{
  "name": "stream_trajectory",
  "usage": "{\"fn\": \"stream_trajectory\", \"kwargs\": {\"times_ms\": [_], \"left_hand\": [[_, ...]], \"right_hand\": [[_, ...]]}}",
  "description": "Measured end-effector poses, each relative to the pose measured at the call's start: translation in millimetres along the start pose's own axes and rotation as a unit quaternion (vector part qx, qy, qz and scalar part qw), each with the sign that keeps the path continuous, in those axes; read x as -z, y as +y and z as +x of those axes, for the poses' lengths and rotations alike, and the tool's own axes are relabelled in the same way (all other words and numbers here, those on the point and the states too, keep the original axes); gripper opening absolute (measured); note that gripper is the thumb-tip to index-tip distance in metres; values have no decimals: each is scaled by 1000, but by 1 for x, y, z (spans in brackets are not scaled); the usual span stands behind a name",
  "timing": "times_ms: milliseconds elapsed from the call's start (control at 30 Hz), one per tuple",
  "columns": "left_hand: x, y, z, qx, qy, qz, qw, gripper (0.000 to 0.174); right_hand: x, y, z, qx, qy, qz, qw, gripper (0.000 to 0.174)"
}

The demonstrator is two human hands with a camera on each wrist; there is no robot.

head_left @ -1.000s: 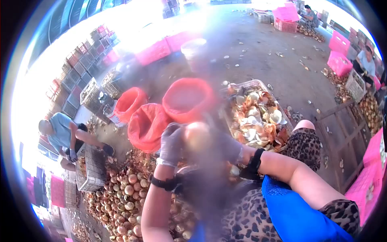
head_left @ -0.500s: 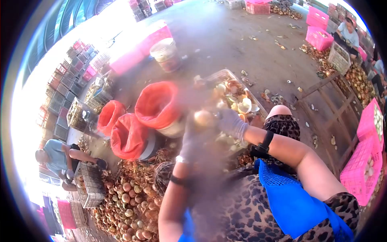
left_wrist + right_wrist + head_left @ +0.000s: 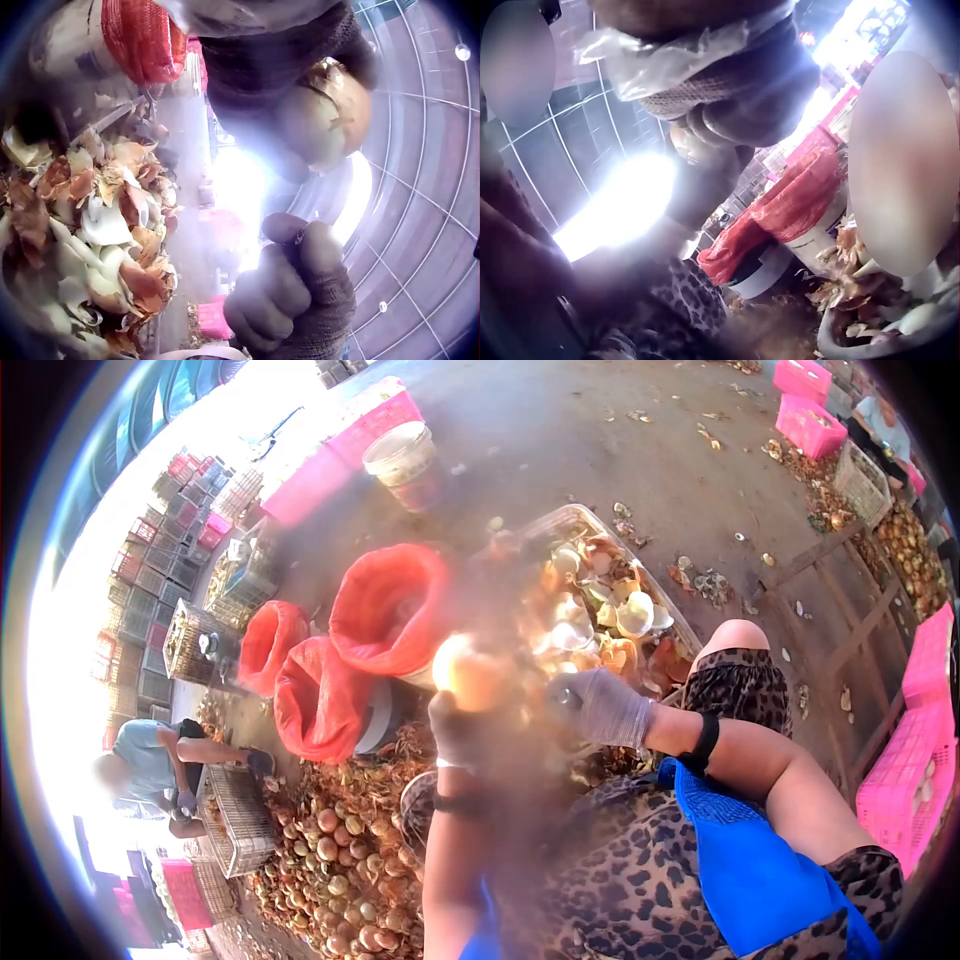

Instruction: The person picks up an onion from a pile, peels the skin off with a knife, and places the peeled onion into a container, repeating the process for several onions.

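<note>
Just left of the peelings crate (image 3: 572,513), the left hand (image 3: 455,732) grips a raised, part-skinned onion (image 3: 468,668); the right hand (image 3: 600,705), just beside it, is curled, round what I cannot tell. Peeling looks underway; stripping the remaining skin calls for a steady hold

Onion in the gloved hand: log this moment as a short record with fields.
left hand: gloved, grips the onion
right hand: gloved, fingers curled, apart from the onion; whether it holds anything is unclear
beyond the hands: crate of peels, three red mesh sacks
on the ground, lower left: onion pile
</note>
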State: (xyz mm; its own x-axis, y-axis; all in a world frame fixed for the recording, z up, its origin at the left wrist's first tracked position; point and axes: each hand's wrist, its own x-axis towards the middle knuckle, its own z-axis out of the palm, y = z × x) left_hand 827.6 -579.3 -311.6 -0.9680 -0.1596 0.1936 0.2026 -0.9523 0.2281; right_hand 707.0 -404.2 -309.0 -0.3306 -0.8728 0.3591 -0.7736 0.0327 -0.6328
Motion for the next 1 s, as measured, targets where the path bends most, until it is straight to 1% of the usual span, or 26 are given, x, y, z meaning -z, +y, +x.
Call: {"fn": "stream_trajectory", "kwargs": {"times_ms": [33, 100, 200, 267, 333, 400, 433, 467, 533, 633, 667, 733, 800, 833, 900, 967, 1000], "left_hand": [[-4, -1, 1, -26, 51, 65, 996, 79], [-14, -6, 0, -79, 149, 192, 967, 80], [-10, -3, -3, -78, 126, 202, 968, 80], [-12, -3, -5, -73, 115, 191, 972, 79], [-13, -3, -7, -74, 120, 187, 972, 79], [-8, -1, -8, -84, 135, 201, 967, 78], [1, 0, -9, -77, 148, 219, 961, 77], [12, 1, -10, -71, 162, 236, 955, 77], [26, 0, -14, -75, 167, 200, 963, 75], [30, -4, -19, -97, 130, 41, 986, 71], [25, -4, -23, -96, 180, 87, 975, 74], [22, 1, -24, -108, 194, 208, 953, 74], [9, -2, -22, -108, 172, 109, 973, 65], [14, -3, -21, -126, 179, 138, 966, 64], [27, -4, -22, -159, 197, 199, 947, 63], [-6, -11, -21, -137, 233, 247, 931, 78], [-1, -8, -22, -104, 190, 162, 963, 81]], "right_hand": [[0, -1, 1, 9, -4, -8, 1000, 18], [0, -1, 2, 14, -14, -15, 1000, 19], [-7, 3, 2, 20, -30, 6, 999, 18], [-13, 10, 5, 59, -61, -38, 996, 17], [-14, 14, 11, 122, -115, -143, 975, 15], [-12, 9, 14, -1, -132, -86, 988, 17], [-10, 4, 17, -61, -140, -57, 987, 18], [-6, -3, 21, -72, -140, -66, 985, 19], [3, -14, 29, -95, -139, -84, 982, 21], [-6, -7, 32, -78, -188, -121, 972, 24], [-4, -9, 32, -95, -190, -131, 968, 24], [2, -19, 32, -132, -194, -152, 960, 25], [-6, -12, 26, -102, -157, -170, 967, 21], [-7, -14, 26, -87, -138, -177, 971, 21], [-6, -19, 27, -94, -149, -179, 968, 20], [-3, -24, 29, -89, -151, -164, 971, 19], [-2, -24, 28, -81, -147, -148, 975, 19]]}}
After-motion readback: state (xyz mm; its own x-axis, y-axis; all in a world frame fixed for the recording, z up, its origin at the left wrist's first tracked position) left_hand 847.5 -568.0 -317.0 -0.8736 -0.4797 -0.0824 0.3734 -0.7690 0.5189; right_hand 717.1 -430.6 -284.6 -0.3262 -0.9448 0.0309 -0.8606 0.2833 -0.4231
